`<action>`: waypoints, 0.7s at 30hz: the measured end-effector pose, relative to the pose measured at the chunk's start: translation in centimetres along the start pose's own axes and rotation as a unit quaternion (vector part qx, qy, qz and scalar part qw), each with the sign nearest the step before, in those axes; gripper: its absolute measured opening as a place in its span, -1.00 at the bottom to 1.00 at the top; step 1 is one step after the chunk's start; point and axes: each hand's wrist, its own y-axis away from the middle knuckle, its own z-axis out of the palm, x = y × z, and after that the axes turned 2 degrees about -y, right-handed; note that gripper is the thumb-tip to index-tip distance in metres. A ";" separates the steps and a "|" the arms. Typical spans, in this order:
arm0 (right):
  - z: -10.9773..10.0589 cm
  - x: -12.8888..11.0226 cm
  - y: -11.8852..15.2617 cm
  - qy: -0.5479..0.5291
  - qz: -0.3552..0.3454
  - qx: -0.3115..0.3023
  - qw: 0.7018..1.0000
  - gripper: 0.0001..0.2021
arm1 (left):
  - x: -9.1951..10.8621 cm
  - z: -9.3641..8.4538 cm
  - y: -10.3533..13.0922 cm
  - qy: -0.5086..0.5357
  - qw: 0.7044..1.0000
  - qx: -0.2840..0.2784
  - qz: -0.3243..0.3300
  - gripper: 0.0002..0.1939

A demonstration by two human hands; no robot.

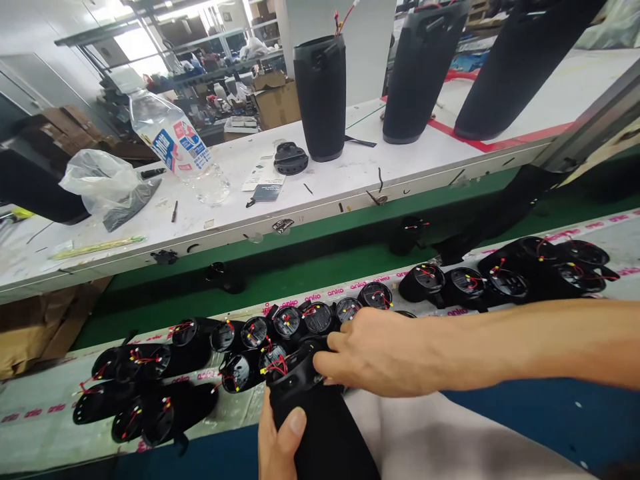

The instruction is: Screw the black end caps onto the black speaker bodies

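A black fabric-covered cylinder (330, 427) leans at the bottom centre, its open top showing red wires with light connectors. My left hand (283, 437) is wrapped round its side, thumb lying on the fabric just below the rim. At the right side of that rim is my right hand (375, 350), fingers curled and pressed together; what they pinch is hidden. Behind the hands, several similar black cylinders (317, 319) with red wires stand or lie on a covered lower surface (30, 413).
On the white shelf (225, 223) ahead are a tilted-looking water bottle (173, 143), a plastic bag (107, 180), a round black part (291, 159) and upright black cylinders (323, 100). A green strip (310, 253) runs below. Behind stand cluttered racks and a cardboard box (277, 103).
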 end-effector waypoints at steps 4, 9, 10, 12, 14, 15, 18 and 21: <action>0.2 0.3 0.0 -0.096 0.100 0.052 0.989 -0.82 | 0.0 1.2 0.4 0.109 0.993 0.015 -0.047 -0.20; 1.1 0.3 1.0 -0.093 0.106 0.054 0.989 -0.82 | -0.3 1.9 -0.5 0.067 0.998 -0.008 0.013 0.01; 1.3 0.2 1.0 -0.079 0.101 0.052 0.990 -0.82 | -0.3 1.9 -0.7 0.052 0.998 -0.010 0.012 0.02; 1.4 0.2 1.0 -0.040 0.088 0.045 0.994 -0.84 | -0.1 1.7 -1.1 0.043 0.999 -0.003 -0.008 -0.02; 1.2 0.3 0.8 0.000 0.076 0.032 0.997 -0.87 | 0.2 1.4 -1.5 0.052 0.998 0.003 -0.025 -0.11; 1.0 0.4 0.8 0.017 0.071 0.023 0.997 -0.87 | 0.4 1.3 -1.6 0.058 0.998 -0.002 -0.027 -0.14; 0.6 0.7 0.6 0.055 0.054 0.005 0.997 -0.95 | 1.1 0.8 -2.0 0.053 0.998 -0.031 -0.025 -0.17; 0.9 0.9 0.5 0.092 0.025 0.024 0.995 -0.90 | 1.6 0.6 -2.3 0.011 0.999 -0.048 -0.003 -0.16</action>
